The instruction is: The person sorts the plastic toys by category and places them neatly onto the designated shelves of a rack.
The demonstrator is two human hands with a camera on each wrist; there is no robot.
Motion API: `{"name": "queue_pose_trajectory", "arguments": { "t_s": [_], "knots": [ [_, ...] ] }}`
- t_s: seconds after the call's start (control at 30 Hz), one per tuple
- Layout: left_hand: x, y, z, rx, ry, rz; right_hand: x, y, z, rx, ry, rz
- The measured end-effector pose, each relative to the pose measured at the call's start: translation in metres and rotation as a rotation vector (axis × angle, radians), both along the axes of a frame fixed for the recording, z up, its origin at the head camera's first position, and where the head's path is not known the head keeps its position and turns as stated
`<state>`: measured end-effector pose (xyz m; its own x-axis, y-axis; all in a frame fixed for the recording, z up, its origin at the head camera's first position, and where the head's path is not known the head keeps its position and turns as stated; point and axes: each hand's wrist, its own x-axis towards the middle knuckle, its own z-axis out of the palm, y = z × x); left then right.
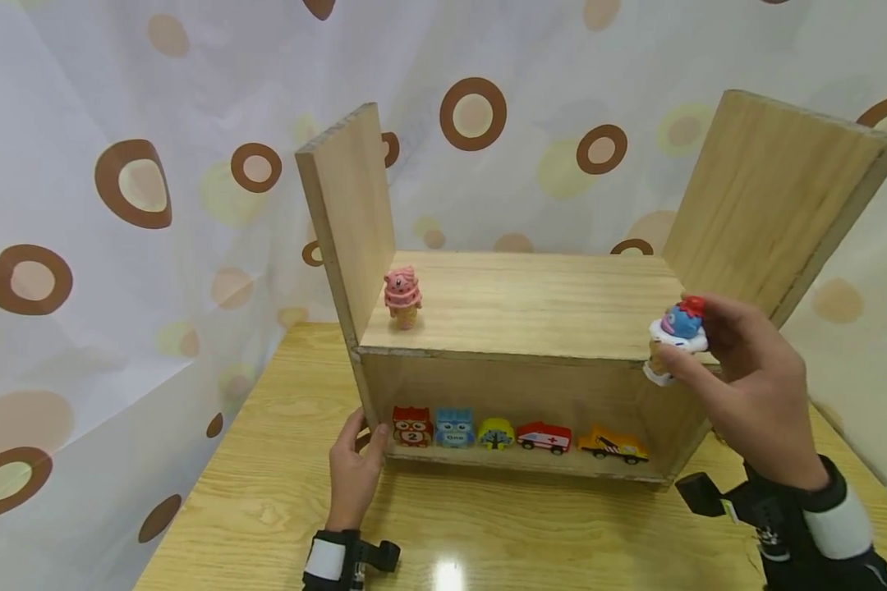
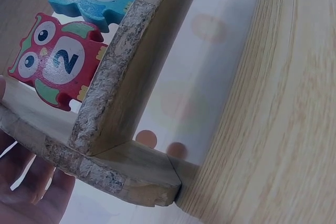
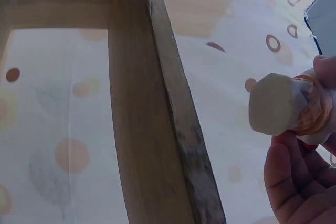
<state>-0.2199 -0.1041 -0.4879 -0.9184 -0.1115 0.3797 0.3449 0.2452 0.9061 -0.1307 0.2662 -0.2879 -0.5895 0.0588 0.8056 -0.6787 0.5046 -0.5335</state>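
Note:
My right hand (image 1: 765,386) pinches a small ice cream cone figure (image 1: 682,322) with a blue face and red top, held above the front right of a wooden shelf (image 1: 532,308). In the right wrist view, the pale base of the figure (image 3: 272,104) faces the camera. My left hand (image 1: 356,480) grips the lower left side panel of the shelf, thumb in front and fingers round the outside. A pink ice cream cone figure (image 1: 403,297) stands upright at the left end of the upper board.
The lower compartment holds a red owl block (image 1: 412,428), a blue owl block (image 1: 454,428), a yellow tree block (image 1: 496,433), a red ambulance (image 1: 544,437) and an orange truck (image 1: 613,445). Tall side panels (image 1: 776,197) flank the upper board. The wooden table (image 1: 266,460) lies underneath.

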Motion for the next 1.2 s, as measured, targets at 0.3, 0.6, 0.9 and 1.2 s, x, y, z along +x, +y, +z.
{"name": "queue_pose_trajectory", "arguments": {
  "t_s": [0.3, 0.6, 0.9, 1.2],
  "knots": [
    [0.001, 0.0, 0.003, -0.012, 0.005, -0.001, -0.018, -0.024, 0.013, 0.065, -0.087, 0.038],
    [0.001, -0.001, 0.003, -0.017, 0.002, -0.003, -0.034, -0.05, 0.028, 0.098, -0.135, 0.098],
    [0.0, 0.0, 0.001, 0.001, 0.019, -0.012, -0.047, -0.081, 0.034, 0.116, -0.202, 0.175],
    [0.0, 0.0, 0.001, 0.017, -0.01, 0.002, -0.064, -0.104, 0.03, 0.184, -0.217, 0.225]
  ]
}}
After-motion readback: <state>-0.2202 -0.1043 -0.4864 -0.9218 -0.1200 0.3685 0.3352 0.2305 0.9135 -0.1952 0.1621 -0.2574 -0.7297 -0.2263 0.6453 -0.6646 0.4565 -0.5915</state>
